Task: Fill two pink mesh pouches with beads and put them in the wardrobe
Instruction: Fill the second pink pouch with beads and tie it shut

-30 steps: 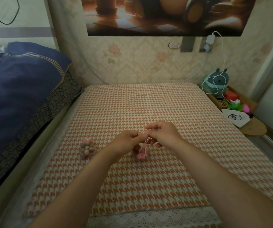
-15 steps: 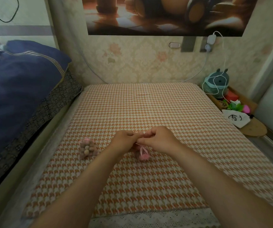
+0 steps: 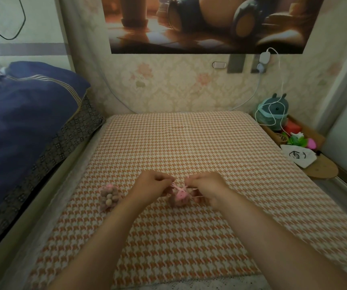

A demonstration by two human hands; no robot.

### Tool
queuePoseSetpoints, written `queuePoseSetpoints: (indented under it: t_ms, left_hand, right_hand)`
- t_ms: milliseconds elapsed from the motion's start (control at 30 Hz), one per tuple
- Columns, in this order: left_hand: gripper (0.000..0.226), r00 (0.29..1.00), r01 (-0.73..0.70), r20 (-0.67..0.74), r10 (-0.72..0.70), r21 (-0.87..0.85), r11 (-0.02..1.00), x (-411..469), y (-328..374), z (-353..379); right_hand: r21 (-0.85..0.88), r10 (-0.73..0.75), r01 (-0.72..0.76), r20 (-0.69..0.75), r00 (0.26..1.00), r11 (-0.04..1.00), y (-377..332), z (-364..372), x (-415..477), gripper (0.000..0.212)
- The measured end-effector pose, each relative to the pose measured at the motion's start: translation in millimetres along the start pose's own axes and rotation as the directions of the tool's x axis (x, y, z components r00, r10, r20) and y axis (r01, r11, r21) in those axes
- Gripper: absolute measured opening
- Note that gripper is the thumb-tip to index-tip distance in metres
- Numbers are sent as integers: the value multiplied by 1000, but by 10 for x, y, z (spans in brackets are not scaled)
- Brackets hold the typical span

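Observation:
A pink mesh pouch (image 3: 180, 197) full of beads sits on the orange houndstooth cloth (image 3: 179, 147), between my two hands. My left hand (image 3: 152, 184) pinches the pouch's pink drawstring on the left side. On the right, my right hand (image 3: 207, 188) pinches the other end of the string, and the ribbon is stretched sideways above the pouch's gathered neck. A second pink mesh pouch (image 3: 108, 195) with tan beads showing lies on the cloth to the left, apart from both hands.
A bed with a dark blue quilt (image 3: 22, 126) borders the cloth on the left. At the right edge stands a wooden tray (image 3: 312, 164) with a teal toy (image 3: 273, 113), a white cable, a white drawstring bag (image 3: 299, 156) and small colourful items. A wall lies behind.
My hands, close together over the pouch before, have lowered and moved apart sideways, drawing the string out to both sides. The pouch's neck now looks gathered. The left pouch has not moved.

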State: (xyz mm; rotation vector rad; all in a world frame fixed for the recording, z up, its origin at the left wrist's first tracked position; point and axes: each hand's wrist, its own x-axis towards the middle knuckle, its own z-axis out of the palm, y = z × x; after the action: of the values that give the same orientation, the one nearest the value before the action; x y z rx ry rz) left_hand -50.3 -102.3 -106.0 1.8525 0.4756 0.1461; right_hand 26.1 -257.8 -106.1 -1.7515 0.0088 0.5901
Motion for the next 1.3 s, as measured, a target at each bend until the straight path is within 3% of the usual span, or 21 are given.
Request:
queuePoseSetpoints:
  t_ms: [167,300,433,533,600,633,700,800,900,1000,1100,1300]
  left_hand:
    - [43,988,-82,149,38,298,951,-41,-54,-58]
    - [21,993,-108,-8,121,390,915,3,-127,85]
    - [24,981,-71,-140,136,393,917,57,-151,142]
    - [28,968,-37,-216,130,389,920,86,-178,173]
    - [29,953,-43,-256,162,415,909,99,-189,186]
    - [29,949,-53,-258,182,438,897,104,-189,187]
    - [33,955,-60,-225,193,489,870,110,-183,179]
    - [43,977,-58,-143,159,537,842,130,-169,142]
    - [40,987,-50,-102,127,552,832,148,-164,80]
    - [37,990,-64,-69,121,544,837,143,-171,27]
    - [35,991,-86,-45,127,515,853,124,-170,9]
    - [25,988,-136,6,157,534,834,120,-170,-31]
  right_hand:
    - [86,145,-144,2,989,986,20,-54,73,6]
    - [108,237,-245,80,968,963,43,-66,113,15]
    - [90,259,-263,50,965,961,62,-84,118,15]
    - [33,160,-158,-55,986,987,70,-78,56,11]
    - [-212,-118,86,-144,983,974,112,-71,58,12]
    - [-390,-303,232,-130,944,891,127,-69,60,13]
    - [-642,-574,463,43,817,611,146,-64,34,11]
    - [-710,-718,663,332,612,237,188,-56,49,12]
    - [-694,-756,719,447,478,43,217,-60,90,15]
    - [-685,-760,727,500,415,-53,205,-42,148,11]
    - [-671,-717,738,546,433,-65,191,10,166,17]
    - [-689,-670,710,458,584,147,122,0,154,21]
